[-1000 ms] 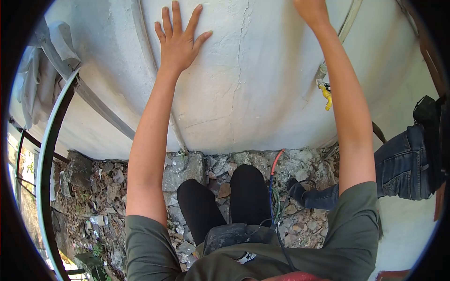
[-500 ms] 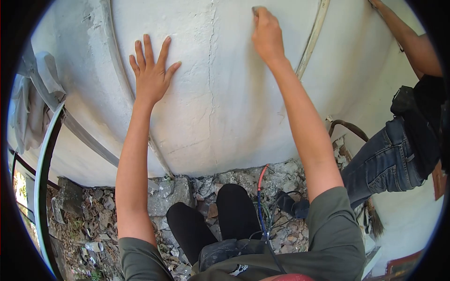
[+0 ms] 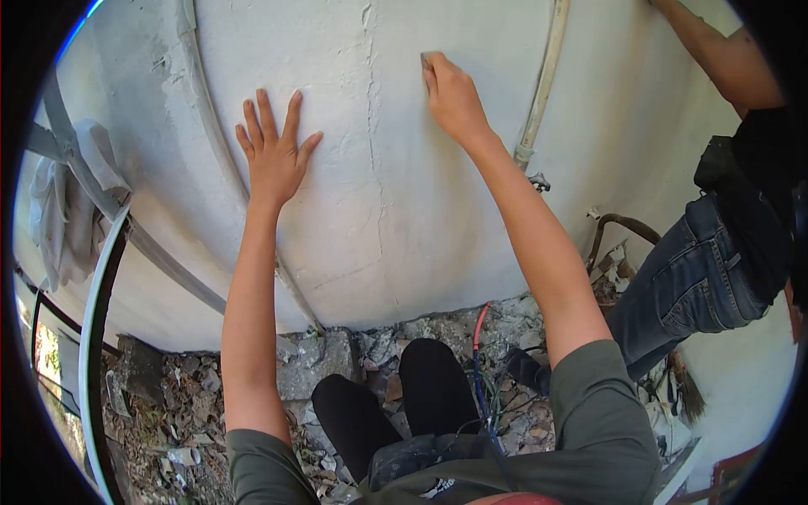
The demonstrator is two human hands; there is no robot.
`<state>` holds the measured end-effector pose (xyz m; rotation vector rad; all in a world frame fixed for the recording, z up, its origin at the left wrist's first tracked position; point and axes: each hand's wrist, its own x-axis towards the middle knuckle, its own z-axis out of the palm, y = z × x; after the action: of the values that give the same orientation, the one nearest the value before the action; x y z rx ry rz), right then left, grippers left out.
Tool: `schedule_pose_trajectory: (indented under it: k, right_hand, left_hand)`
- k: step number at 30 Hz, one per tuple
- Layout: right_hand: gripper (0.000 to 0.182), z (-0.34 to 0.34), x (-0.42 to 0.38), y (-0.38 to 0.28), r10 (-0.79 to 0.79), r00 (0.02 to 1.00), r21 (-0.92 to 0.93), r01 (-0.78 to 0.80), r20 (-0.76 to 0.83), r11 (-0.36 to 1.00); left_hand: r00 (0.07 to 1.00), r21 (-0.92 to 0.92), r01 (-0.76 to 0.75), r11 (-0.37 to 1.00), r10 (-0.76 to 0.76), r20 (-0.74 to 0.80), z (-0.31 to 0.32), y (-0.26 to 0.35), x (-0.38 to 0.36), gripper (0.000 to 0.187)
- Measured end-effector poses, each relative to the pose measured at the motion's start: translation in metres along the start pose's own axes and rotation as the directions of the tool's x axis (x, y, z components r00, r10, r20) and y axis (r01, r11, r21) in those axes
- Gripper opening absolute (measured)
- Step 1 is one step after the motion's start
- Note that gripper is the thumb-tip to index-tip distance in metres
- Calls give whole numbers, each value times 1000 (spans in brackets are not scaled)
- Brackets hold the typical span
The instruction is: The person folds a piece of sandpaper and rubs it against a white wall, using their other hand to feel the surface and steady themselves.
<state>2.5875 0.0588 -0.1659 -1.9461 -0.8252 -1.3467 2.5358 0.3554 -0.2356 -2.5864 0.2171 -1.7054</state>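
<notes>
Flat against the white wall (image 3: pixel 328 210), my left hand (image 3: pixel 276 160) lies with its fingers spread, between a pipe on its left and a long vertical crack (image 3: pixel 372 126). To the right of the crack, my right hand (image 3: pixel 453 94) is closed round a small grey piece (image 3: pixel 426 61), pressed at the wall. Only the piece's end shows past the fingers, so I cannot tell what it is.
A co-worker in jeans (image 3: pixel 694 278) stands at the right, one arm raised to the wall. Pipes (image 3: pixel 545 76) run up the wall, with a valve (image 3: pixel 539 182). Rubble (image 3: pixel 194 404), a red and blue hose (image 3: pixel 481 328) and a curved metal rail (image 3: pixel 97 311) are below and left.
My right hand has moved down and left along the wall with the grey piece. My left hand stays on its spot. The view has shifted slightly, and the valve now shows beside my right forearm.
</notes>
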Motion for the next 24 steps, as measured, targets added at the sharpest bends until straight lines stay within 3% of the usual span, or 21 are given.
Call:
schedule_pose_trajectory:
  k: [1,4,6,8,9,10,11,13,14,16,18,19,21,22,23,24]
  right_hand:
    - [10,5,-21,-3,95,983,56,-105,157,993]
    - [10,4,-57,4,106,949,69,-132,296,989]
    - [12,-2,-43,12,155,980,128,-171,127,977]
    - [14,-19,-4,11,42,998,22,-41,-45,999]
    - [15,-28,15,11,40,999,-238,-37,9,971]
    - [11,-30,32,8,-2,1000,-61,1,-20,998]
    - [11,-24,31,8,2,1000,-64,-3,-23,998]
    - [10,-6,22,11,-148,967,-101,129,-209,987]
    - [17,4,6,38,-72,997,-298,76,24,952]
    - [17,23,-39,23,-250,961,-52,245,-121,968]
    - [16,33,-89,20,-120,983,41,116,140,992]
    - [16,28,-89,17,-122,983,45,117,137,992]
    - [14,9,-83,19,3,917,168,-77,399,983]
    - [13,2,-68,22,-48,966,166,5,253,986]
    - [11,-11,-46,12,41,989,147,-63,143,987]
    - [12,-19,-23,11,-7,1000,162,9,-17,987]
  left_hand:
    - [999,13,12,1000,-12,30,-1,0,-2,71]
    - [1000,-1,4,1000,-4,27,2,-2,1,72]
    - [999,20,-35,999,35,-2,5,-4,1,73]
    - [999,1,-44,999,44,3,3,-6,4,73]
    - [998,-36,-64,997,63,-27,3,-5,1,73]
    - [997,-61,-73,995,70,-44,3,-5,2,73]
    - [996,-64,-78,995,75,-44,5,-4,2,73]
    - [996,-32,-73,997,72,-44,7,-6,2,73]
    - [998,-23,-63,998,62,-30,7,-6,1,74]
    - [998,-25,-60,998,59,-33,8,-7,1,74]
    - [998,-19,-60,998,59,-30,8,-9,1,74]
    - [997,-9,-69,998,69,-28,9,-10,1,74]
    - [997,4,-77,997,77,-19,8,-10,-1,74]
    - [997,-18,-76,997,75,-33,7,-9,1,74]
    - [996,-42,-74,996,72,-47,7,-7,1,74]
    - [996,-42,-74,996,72,-49,7,-6,3,74]
